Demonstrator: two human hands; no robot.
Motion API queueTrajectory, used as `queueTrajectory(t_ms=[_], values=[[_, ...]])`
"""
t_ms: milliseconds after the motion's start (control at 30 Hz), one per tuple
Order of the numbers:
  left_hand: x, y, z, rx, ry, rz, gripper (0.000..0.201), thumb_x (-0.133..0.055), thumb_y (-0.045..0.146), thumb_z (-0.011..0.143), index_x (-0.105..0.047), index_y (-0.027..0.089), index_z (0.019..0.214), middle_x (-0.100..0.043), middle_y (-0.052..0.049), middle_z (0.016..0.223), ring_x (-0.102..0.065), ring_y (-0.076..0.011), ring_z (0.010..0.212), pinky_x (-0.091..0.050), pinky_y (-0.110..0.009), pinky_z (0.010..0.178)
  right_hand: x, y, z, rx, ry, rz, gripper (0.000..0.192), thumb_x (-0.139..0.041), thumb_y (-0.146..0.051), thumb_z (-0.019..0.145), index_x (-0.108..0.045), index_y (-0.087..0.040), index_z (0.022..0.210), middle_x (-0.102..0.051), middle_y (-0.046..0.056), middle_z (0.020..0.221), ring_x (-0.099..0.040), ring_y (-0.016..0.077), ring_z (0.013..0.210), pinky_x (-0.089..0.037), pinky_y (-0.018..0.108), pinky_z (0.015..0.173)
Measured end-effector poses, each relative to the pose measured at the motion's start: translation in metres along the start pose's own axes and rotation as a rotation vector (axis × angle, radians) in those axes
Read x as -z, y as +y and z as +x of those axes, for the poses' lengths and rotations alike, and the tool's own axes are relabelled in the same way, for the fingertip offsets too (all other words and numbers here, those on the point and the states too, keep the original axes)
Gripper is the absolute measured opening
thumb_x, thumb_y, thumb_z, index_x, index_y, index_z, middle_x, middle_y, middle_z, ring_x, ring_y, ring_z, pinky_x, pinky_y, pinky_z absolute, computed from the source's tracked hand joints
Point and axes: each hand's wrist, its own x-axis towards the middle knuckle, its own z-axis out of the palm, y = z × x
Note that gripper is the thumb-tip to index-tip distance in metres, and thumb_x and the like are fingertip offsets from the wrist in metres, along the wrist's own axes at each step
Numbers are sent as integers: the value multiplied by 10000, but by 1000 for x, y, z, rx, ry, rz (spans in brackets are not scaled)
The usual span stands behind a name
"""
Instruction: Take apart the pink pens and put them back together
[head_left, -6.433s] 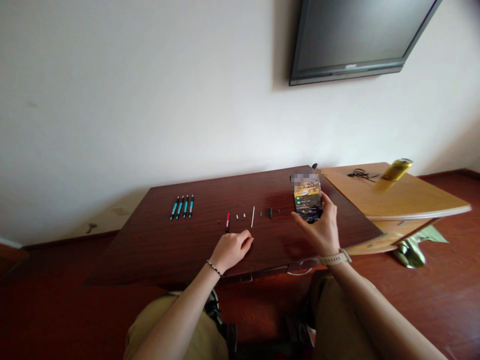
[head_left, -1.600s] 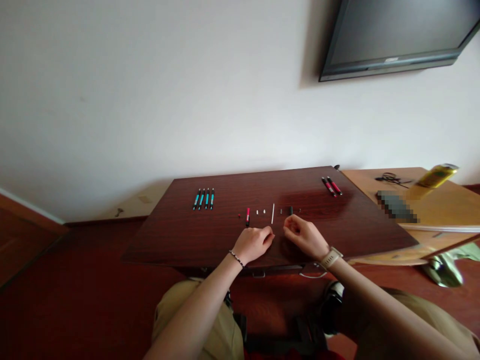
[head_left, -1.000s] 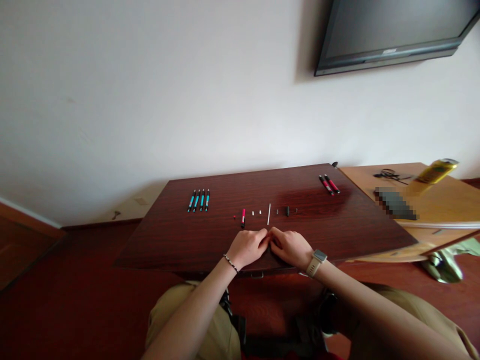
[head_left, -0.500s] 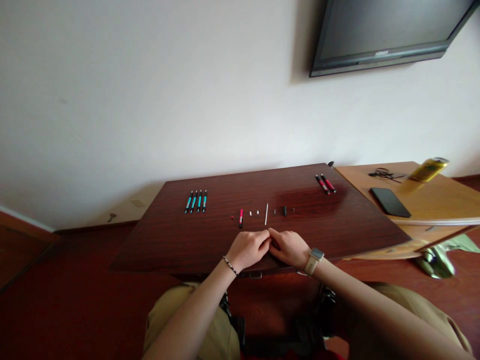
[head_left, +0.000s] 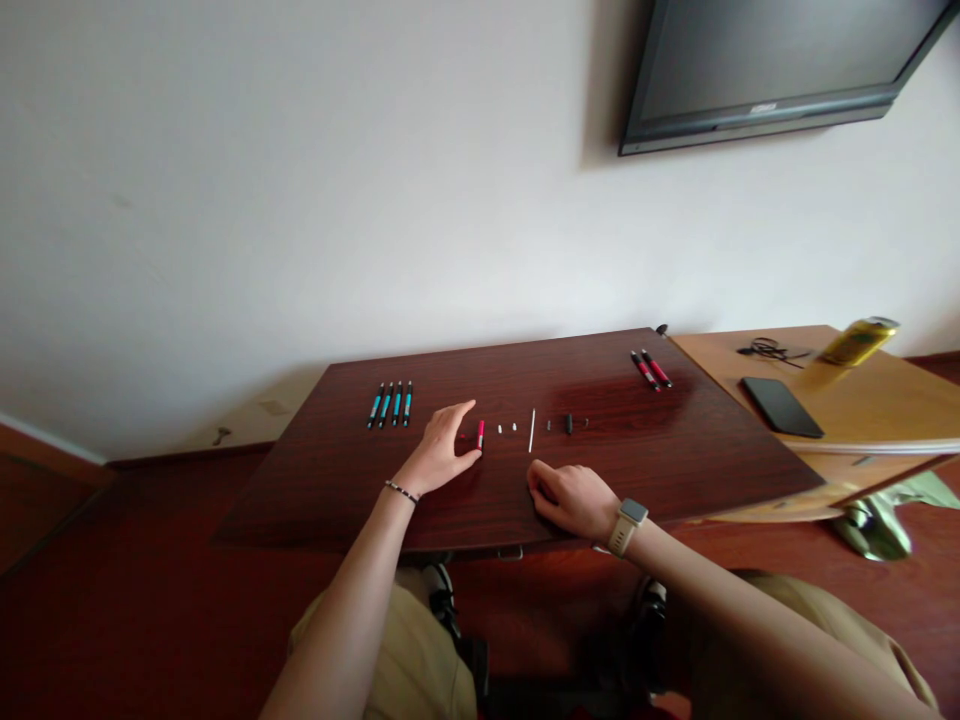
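Note:
My left hand point(head_left: 441, 450) is open, thumb and fingers spread on the left side of a pink pen barrel point(head_left: 481, 434); whether the thumb touches it I cannot tell. A row of pen parts runs rightward from there: two small white pieces point(head_left: 500, 429), a thin white refill point(head_left: 532, 430), a tiny grey piece point(head_left: 549, 425), a short black grip point(head_left: 568, 424) and a small spring-like piece point(head_left: 586, 422). My right hand point(head_left: 574, 497) rests at the table's front edge with its fingers curled in, below the refill. If it holds anything, that is hidden.
Several blue pens point(head_left: 390, 405) lie side by side at the left of the dark table point(head_left: 300, 480). Two red pens point(head_left: 651, 370) lie at the back right. On the adjoining wooden desk are a phone point(head_left: 781, 407), a cable point(head_left: 772, 349) and a yellow can point(head_left: 860, 341).
My left hand has parted from the right, moved left and forward, and opened beside the pink barrel. My right hand has stayed near the table edge, its fingers curled.

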Motion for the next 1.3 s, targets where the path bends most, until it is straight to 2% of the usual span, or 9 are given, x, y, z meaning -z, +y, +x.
queueTrajectory(t_ms=[100, 200, 467, 567, 700, 867, 1033, 1300], values=[[-3, -18, -2, 53, -110, -22, 908, -781, 296, 830, -320, 276, 1611, -422, -123, 1623, -379, -332, 1505, -326, -542, 1251, -1, 0, 0, 0, -2, 7, 148, -489, -337, 1018, -591, -243, 1070, -730, 13, 809, -663, 181, 691, -271, 287, 632], [-6, -24, -1, 69, -161, -41, 946, -801, 310, 808, -316, 293, 1620, -431, -112, 1626, -389, -330, 1508, -319, -539, 1256, -1, -1, 1, -7, -13, 12, 150, -487, -336, 1021, -591, -242, 1075, -732, 15, 814, -671, 182, 706, -279, 281, 639], [-9, -23, 7, 40, -180, -81, 910, -804, 314, 816, -354, 307, 1607, -559, -74, 1544, -462, -278, 1473, -312, -478, 1262, 0, -2, 0, -2, -2, -11, 153, -479, -349, 1027, -584, -252, 1081, -734, 6, 805, -677, 187, 691, -267, 294, 631], [-10, -22, 8, 52, -168, -74, 894, -829, 329, 801, -391, 310, 1579, -609, -71, 1484, -520, -283, 1416, -344, -483, 1237, 0, -2, 0, -1, -5, -13, 153, -476, -351, 1029, -581, -253, 1083, -738, 6, 812, -677, 187, 691, -263, 294, 626], [-9, -13, 9, 32, -55, -31, 887, -867, 334, 762, -428, 275, 1530, -638, -94, 1394, -554, -306, 1352, -389, -514, 1194, 2, -3, 0, -3, -12, -38, 162, -470, -353, 1031, -584, -252, 1086, -745, 16, 823, -672, 190, 680, -242, 302, 613], [-2, 10, 11, -58, 65, -26, 789, -850, 289, 777, -460, 255, 1462, -593, -114, 1421, -529, -305, 1368, -405, -509, 1195, 4, -3, 1, -2, -20, -47, 164, -481, -348, 1024, -594, -246, 1085, -744, 26, 817, -674, 196, 677, -232, 306, 606], [0, 27, 13, -99, 79, -29, 710, -843, 262, 776, -502, 246, 1399, -594, -118, 1407, -540, -308, 1349, -429, -510, 1185, 6, 2, 5, -1, -5, 18, 131, -526, -330, 1007, -613, -250, 1062, -733, 10, 806, -666, 182, 689, -280, 278, 624], [-5, 43, 10, -159, 31, -67, 655, -837, 252, 789, -533, 249, 1369, -588, -121, 1394, -528, -314, 1358, -429, -538, 1194, 21, 35, 21, -97, 145, 90, 198, -530, -339, 1016, -675, -254, 1122, -741, 11, 819, -681, 176, 724, -357, 259, 675]])
